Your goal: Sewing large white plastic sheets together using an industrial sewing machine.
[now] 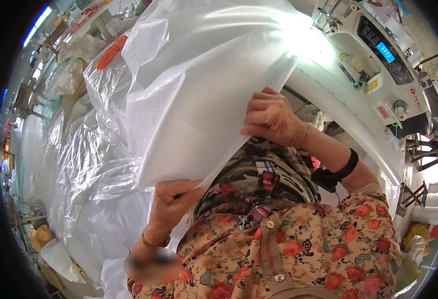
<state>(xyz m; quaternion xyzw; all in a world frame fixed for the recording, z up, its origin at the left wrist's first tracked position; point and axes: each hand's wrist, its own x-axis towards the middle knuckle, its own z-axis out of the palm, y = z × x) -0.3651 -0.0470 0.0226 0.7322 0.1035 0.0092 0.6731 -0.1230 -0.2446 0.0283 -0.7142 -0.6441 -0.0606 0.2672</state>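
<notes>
The left grip (173, 198) and right grip (274, 115) hold a white sheet (199, 112).

Right arm: a black band (350, 162) encircles the forearm behind the right fingers (259, 112); a wider black piece (325, 179) adjoins it. Left arm: a narrow brownish band (148, 243) sits at the wrist, behind the left fingers (188, 197). Torso, rearward of all fingers: a tan blouse (319, 239) with red roses and dark paisley motifs; a studded front strip (270, 251) carries round buttons (279, 277). Right of the left fingers: a camouflage-print garment (299, 172) and a plaid fabric strip (269, 182).
</notes>
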